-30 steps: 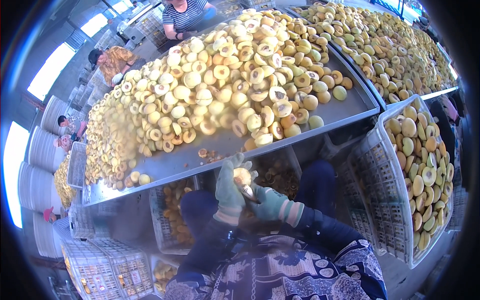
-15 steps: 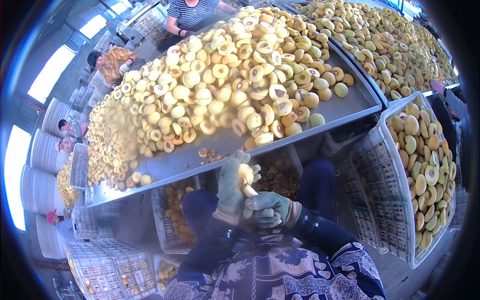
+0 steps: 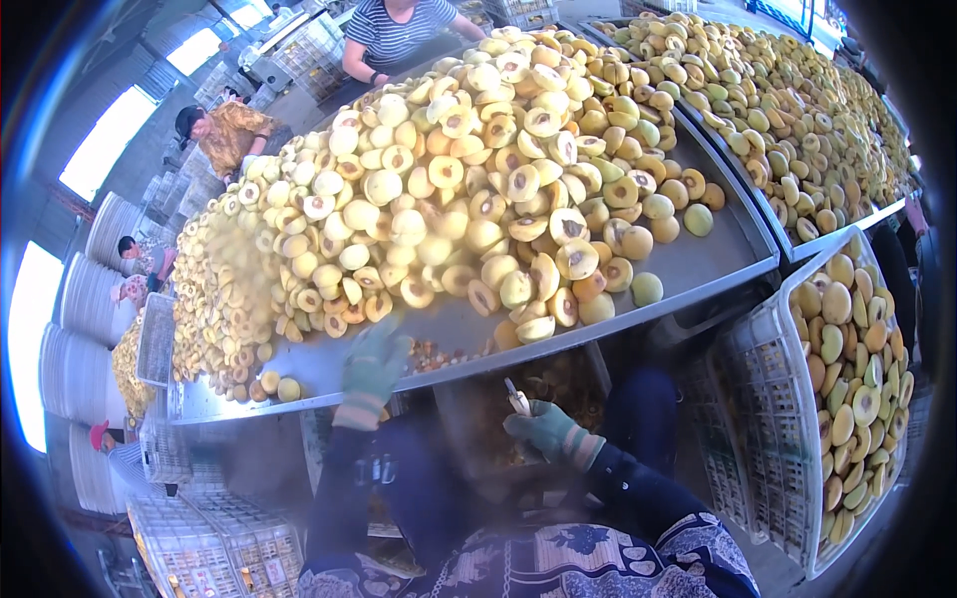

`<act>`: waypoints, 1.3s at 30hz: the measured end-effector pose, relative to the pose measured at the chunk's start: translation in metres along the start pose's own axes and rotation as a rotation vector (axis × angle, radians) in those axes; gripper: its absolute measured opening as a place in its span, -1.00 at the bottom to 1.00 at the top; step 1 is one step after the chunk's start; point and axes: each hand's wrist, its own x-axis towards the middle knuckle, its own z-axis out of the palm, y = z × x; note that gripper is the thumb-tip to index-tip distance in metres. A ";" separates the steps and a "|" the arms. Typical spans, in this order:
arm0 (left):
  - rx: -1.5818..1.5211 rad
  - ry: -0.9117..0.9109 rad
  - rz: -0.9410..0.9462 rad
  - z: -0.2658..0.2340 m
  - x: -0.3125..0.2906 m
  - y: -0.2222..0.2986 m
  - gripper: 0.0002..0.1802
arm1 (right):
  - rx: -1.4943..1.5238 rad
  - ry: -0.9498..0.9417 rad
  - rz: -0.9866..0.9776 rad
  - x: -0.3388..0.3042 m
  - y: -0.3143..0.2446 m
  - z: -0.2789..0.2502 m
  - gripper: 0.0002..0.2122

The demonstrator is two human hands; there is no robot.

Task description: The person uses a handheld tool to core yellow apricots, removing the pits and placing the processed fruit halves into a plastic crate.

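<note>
My left hand, in a grey-green glove, is over the table's front edge, close to the lower side of a big heap of halved yellow stone fruit that look like peaches. Motion smears its fingers, and no fruit can be made out in it. My right hand, gloved too, is closed in front of my lap around a small pitting tool with a pale handle and a short, thin metal tip pointing up. Loose pits and scraps lie on the metal table to the right of my left hand.
A plastic crate full of fruit halves stands tilted at my right. Another heap covers the table beyond. Below the table edge is a bin with scraps. Stacked crates are at lower left. Other people work across the table.
My hands have parted. The left has moved left and up to the table and no longer shows the fruit half it held. The right stays low with the tool, its tip now visible.
</note>
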 end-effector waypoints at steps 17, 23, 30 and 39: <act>-0.521 -0.234 -0.370 0.094 0.045 0.017 -0.60 | -0.058 0.144 -0.189 -0.013 -0.037 0.019 -0.75; -0.263 -0.114 -0.088 0.096 0.039 0.026 -0.33 | -0.040 0.187 -0.246 -0.013 -0.049 0.030 -0.68; 0.177 -0.246 -0.373 0.102 0.051 0.038 -0.34 | -0.058 0.219 -0.173 -0.032 -0.020 0.017 -0.66; -0.871 -0.277 -0.497 0.076 0.024 0.067 -0.39 | -0.360 0.411 -0.442 -0.040 -0.044 0.009 -0.66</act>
